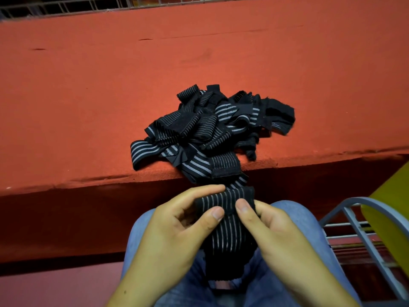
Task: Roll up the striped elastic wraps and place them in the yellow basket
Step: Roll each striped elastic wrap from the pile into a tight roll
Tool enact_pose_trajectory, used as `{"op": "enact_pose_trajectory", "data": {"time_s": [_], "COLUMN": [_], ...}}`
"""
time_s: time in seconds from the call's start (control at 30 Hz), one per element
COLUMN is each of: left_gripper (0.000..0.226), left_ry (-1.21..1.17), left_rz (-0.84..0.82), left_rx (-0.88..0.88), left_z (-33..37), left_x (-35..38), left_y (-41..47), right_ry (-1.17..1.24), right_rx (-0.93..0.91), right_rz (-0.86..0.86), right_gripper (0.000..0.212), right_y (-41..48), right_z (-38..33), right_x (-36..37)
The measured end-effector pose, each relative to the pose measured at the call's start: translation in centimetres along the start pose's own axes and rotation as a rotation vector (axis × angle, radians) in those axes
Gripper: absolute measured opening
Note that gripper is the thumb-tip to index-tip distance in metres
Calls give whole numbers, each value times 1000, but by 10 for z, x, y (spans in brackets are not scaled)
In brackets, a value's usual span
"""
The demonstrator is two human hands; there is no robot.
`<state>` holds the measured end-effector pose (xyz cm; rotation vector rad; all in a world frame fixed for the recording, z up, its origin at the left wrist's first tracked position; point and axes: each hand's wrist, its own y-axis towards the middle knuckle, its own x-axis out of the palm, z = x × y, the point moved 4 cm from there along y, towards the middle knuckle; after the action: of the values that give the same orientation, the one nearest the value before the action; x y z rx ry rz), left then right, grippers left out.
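Head view: your left hand (174, 224) has its grip clamped on the striped wrap (225, 218), just below the loose wraps (212, 127) piled at the red counter (221, 63) edge. Your right hand (278, 231) pinches it too. The yellow basket (389, 209) sits far right.

The person wears blue denim jeans (309, 220), a mid, slightly faded blue. The cloth lies smooth over both thighs and gathers into soft darker folds between them. The left hand (174, 224) and the right hand (276, 231) are bare, and so are the left forearm (137, 284) and the right forearm (321, 284) (as far as the view reaches). The nails on both thumbs (218, 214) are cut short and have a dull sheen.
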<state>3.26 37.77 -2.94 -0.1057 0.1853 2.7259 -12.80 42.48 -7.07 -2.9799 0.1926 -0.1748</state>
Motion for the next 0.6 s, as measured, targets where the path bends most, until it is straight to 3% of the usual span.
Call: {"op": "enact_pose_trajectory", "data": {"time_s": [0.17, 0.37, 0.6], "left_gripper": [29, 24, 39], "left_ry": [93, 163, 180], "left_rz": [17, -6, -122], "left_rx": [79, 143, 95], "left_z": [4, -3, -5], "left_x": [-1, 0, 2], "left_y": [0, 1, -3], "right_ry": [92, 90, 95], "right_rx": [49, -6, -51], "right_rz": [-22, -9, -15], "right_gripper": [50, 77, 30], "right_y": [-1, -2, -4], "right_z": [6, 3, -4], "right_x": [-5, -3, -3]}}
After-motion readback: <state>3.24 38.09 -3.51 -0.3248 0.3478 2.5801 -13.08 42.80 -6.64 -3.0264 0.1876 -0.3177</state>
